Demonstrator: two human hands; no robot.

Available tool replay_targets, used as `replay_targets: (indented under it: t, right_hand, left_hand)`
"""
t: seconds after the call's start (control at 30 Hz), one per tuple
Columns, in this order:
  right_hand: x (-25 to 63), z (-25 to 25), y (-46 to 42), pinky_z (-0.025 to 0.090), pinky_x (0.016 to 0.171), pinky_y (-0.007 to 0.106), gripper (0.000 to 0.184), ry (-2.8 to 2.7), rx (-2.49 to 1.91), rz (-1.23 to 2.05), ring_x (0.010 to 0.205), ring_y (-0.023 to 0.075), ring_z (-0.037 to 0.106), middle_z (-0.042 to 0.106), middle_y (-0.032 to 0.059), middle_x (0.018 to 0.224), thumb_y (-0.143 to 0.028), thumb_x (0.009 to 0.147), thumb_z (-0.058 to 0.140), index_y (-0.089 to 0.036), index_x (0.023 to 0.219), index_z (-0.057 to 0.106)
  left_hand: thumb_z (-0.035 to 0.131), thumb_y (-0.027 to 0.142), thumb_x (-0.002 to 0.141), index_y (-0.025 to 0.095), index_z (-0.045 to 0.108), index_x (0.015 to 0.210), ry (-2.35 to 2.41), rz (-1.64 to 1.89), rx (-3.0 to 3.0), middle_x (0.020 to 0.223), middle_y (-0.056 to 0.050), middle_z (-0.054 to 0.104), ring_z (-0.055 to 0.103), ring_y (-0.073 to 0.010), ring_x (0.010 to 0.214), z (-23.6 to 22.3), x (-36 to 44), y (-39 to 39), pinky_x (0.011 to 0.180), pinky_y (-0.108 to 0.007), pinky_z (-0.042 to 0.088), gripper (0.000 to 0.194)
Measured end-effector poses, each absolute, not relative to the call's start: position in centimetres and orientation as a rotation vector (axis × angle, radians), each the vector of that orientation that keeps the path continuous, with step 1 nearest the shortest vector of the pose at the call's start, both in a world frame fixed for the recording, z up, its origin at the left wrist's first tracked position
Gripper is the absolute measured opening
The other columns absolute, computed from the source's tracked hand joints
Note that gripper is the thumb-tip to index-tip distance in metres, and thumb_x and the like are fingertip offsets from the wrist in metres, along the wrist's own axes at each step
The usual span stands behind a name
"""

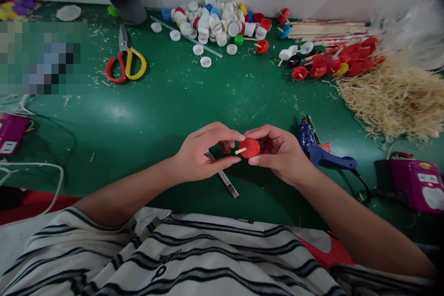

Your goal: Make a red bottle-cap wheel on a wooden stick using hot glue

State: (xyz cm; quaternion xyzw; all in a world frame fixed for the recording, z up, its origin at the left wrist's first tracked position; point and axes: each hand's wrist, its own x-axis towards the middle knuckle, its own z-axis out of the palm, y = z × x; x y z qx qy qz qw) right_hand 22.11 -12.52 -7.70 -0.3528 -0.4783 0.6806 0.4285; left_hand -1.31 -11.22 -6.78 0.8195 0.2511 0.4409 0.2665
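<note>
Both hands meet over the near middle of the green table. My right hand pinches a red bottle cap that has a short wooden stick poking out of its left side. My left hand curls beside it, thumb and forefinger touching the cap and the stick's end. A thin metal blade lies on the table under my left hand; whether the hand holds it I cannot tell.
A blue glue gun lies right of my hands. Red-and-yellow scissors lie far left. A pile of bottle caps, red caps with sticks, skewers and wood shavings sit behind. Purple boxes stand at both sides.
</note>
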Motion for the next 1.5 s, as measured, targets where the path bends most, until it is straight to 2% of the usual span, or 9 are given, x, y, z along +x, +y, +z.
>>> replay_targets:
  t: [0.13,0.33,0.47,0.53,0.7,0.77,0.9,1.1,1.5]
  right_hand:
    - [21.9,-7.9,-12.6,0.064,0.076,0.029,0.045,-1.174,-0.888,1.754,0.077,0.0126,0.074,0.080,-0.0015,0.089,-0.022,0.061,0.101,-0.023,0.098,0.074]
    - [21.8,-7.8,-12.6,0.063,0.072,0.025,0.044,-1.157,-0.899,1.805,0.073,0.0112,0.073,0.078,-0.0021,0.085,-0.022,0.061,0.101,-0.022,0.095,0.073]
    - [21.8,-7.4,-12.7,0.062,0.075,0.024,0.041,-1.095,-0.921,1.866,0.075,0.0101,0.072,0.079,-0.0021,0.086,-0.019,0.061,0.100,-0.023,0.094,0.076]
    - [22.0,-7.3,-12.7,0.062,0.078,0.025,0.040,-1.091,-0.911,1.901,0.078,0.0103,0.073,0.080,-0.0019,0.089,-0.018,0.064,0.099,-0.025,0.097,0.078]
    - [22.1,-7.5,-12.7,0.063,0.093,0.035,0.045,-1.100,-0.914,1.932,0.096,0.0161,0.076,0.082,0.0016,0.107,-0.022,0.070,0.097,-0.028,0.112,0.082]
    - [22.0,-7.6,-12.8,0.063,0.096,0.035,0.047,-1.088,-0.917,1.929,0.100,0.0161,0.076,0.082,0.0013,0.111,-0.022,0.072,0.096,-0.031,0.117,0.082]
    - [21.7,-7.4,-13.1,0.063,0.094,0.032,0.049,-1.041,-0.909,1.912,0.099,0.0142,0.075,0.082,0.0004,0.118,-0.020,0.076,0.093,-0.034,0.122,0.081]
    - [21.5,-6.8,-13.6,0.064,0.094,0.035,0.043,-1.015,-0.843,1.926,0.098,0.0153,0.075,0.081,0.0009,0.119,-0.023,0.086,0.086,-0.034,0.127,0.079]
    - [21.2,-7.3,-14.0,0.065,0.097,0.038,0.059,-1.009,-0.827,1.953,0.105,0.0185,0.073,0.079,0.0032,0.122,-0.025,0.084,0.087,-0.033,0.139,0.072]
  left_hand:
    - [0.083,0.034,0.088,0.020,0.067,0.133,0.727,1.128,2.244,0.104,-0.005,0.072,0.068,-0.0107,0.082,-7.6,-1.2,-11.2,0.074,-0.024,0.061,0.049]
    - [0.078,0.027,0.093,0.020,0.069,0.131,0.701,1.155,2.331,0.104,-0.004,0.068,0.068,-0.0110,0.091,-8.1,-1.1,-11.2,0.079,-0.023,0.060,0.039]
    - [0.075,0.029,0.096,0.024,0.069,0.129,0.711,1.150,2.383,0.105,-0.003,0.065,0.067,-0.0104,0.091,-8.0,-1.2,-11.2,0.079,-0.023,0.060,0.034]
    - [0.076,0.031,0.095,0.026,0.068,0.128,0.730,1.150,2.393,0.106,-0.003,0.064,0.066,-0.0107,0.090,-7.9,-1.2,-11.2,0.078,-0.024,0.060,0.034]
    - [0.077,0.030,0.093,0.024,0.069,0.124,0.779,1.165,2.396,0.107,-0.004,0.063,0.066,-0.0117,0.091,-7.8,-1.2,-11.3,0.077,-0.026,0.060,0.032]
    - [0.077,0.030,0.093,0.024,0.069,0.122,0.791,1.164,2.400,0.107,-0.004,0.064,0.066,-0.0124,0.091,-7.7,-1.2,-11.3,0.079,-0.028,0.060,0.031]
    - [0.076,0.025,0.093,0.024,0.069,0.122,0.805,1.181,2.407,0.106,-0.004,0.065,0.067,-0.0126,0.092,-7.6,-1.2,-11.2,0.081,-0.028,0.060,0.030]
    - [0.077,0.025,0.092,0.024,0.069,0.122,0.813,1.203,2.416,0.106,-0.004,0.066,0.068,-0.0130,0.093,-7.5,-1.2,-11.2,0.082,-0.028,0.060,0.031]
    - [0.076,0.022,0.092,0.023,0.067,0.128,0.798,1.169,2.426,0.110,-0.006,0.069,0.069,-0.0153,0.101,-7.5,-1.1,-11.2,0.086,-0.030,0.061,0.037]
